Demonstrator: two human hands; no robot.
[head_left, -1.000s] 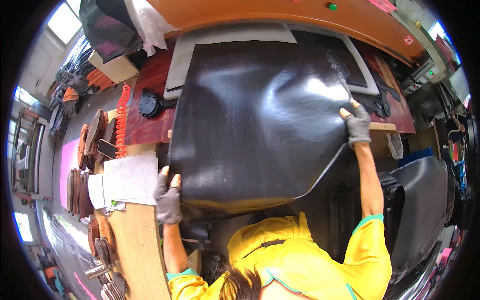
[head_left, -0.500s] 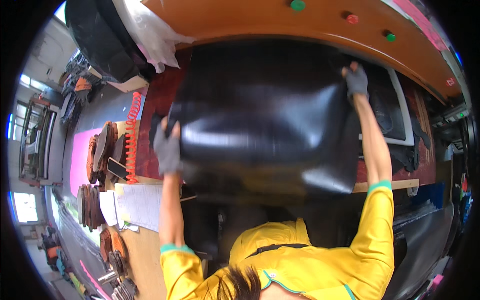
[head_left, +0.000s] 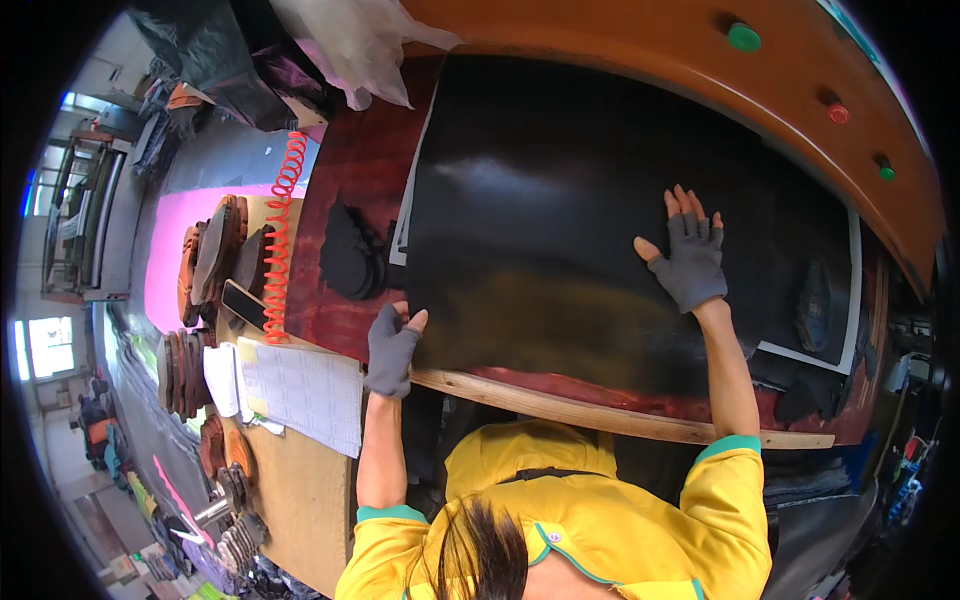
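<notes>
A big black sheet (head_left: pixel 540 230) lay across the middle of the frame, on the red surface (head_left: pixel 345 185). Right of the middle, the right hand (head_left: pixel 692 245) seemed to rest on it, wide open, gripping nothing, perhaps to keep the sheet flat. At the sheet's lower left, the left hand (head_left: pixel 393 350) was half curled, maybe to keep the edge straight; I could not tell if it pinched the sheet.

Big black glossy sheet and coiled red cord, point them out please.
Big black glossy sheet (head_left: pixel 560 225), head view: middle of its upper surface.
Coiled red cord (head_left: pixel 277 238), head view: midway along its coils.
</notes>
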